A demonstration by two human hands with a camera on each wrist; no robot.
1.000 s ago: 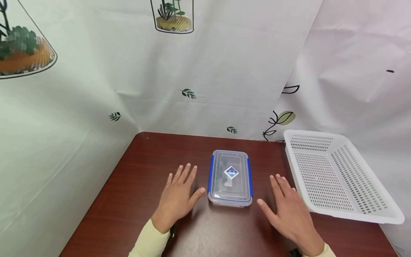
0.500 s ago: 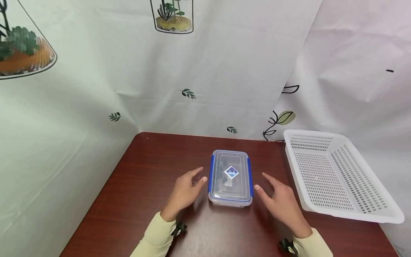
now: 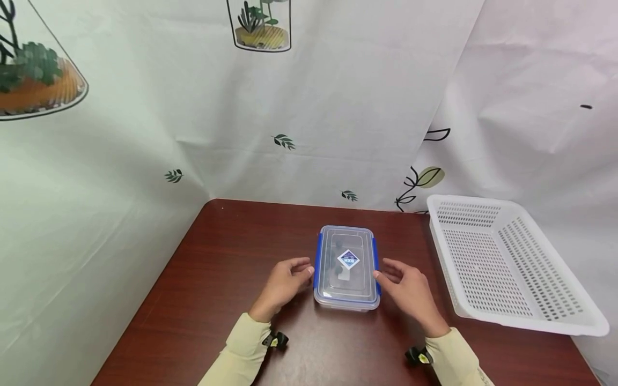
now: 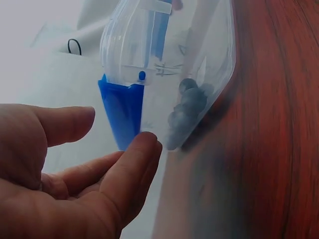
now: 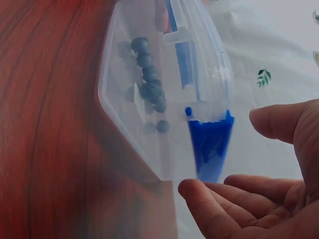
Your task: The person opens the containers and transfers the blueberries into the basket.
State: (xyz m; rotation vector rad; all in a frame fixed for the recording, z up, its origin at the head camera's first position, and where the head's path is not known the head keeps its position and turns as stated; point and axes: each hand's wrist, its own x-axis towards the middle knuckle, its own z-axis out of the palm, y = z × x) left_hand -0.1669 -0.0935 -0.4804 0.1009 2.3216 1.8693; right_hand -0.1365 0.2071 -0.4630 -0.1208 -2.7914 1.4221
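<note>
The clear plastic food container [image 3: 346, 266] sits mid-table [image 3: 212, 257], lid clipped on. It is judged light, rigid and smooth-walled, likely slippery; hold is best taken at the 2 long sides, by the blue latches [image 4: 121, 113]. Clear lid, diamond label, small dark round pieces [image 5: 148, 84] inside. Left hand [image 3: 284, 282] and right hand [image 3: 407, 289] are loosely curled at either latch, grasping nothing; contact cannot be told. A white perforated basket [image 3: 507, 262] stands to the right.

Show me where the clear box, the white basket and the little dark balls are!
clear box [image 3: 346, 268]: head view, on the see-through lid.
white basket [image 3: 512, 320]: head view, on its near rim.
little dark balls [image 5: 149, 87]: right wrist view, on the cluster inside the box.
</note>
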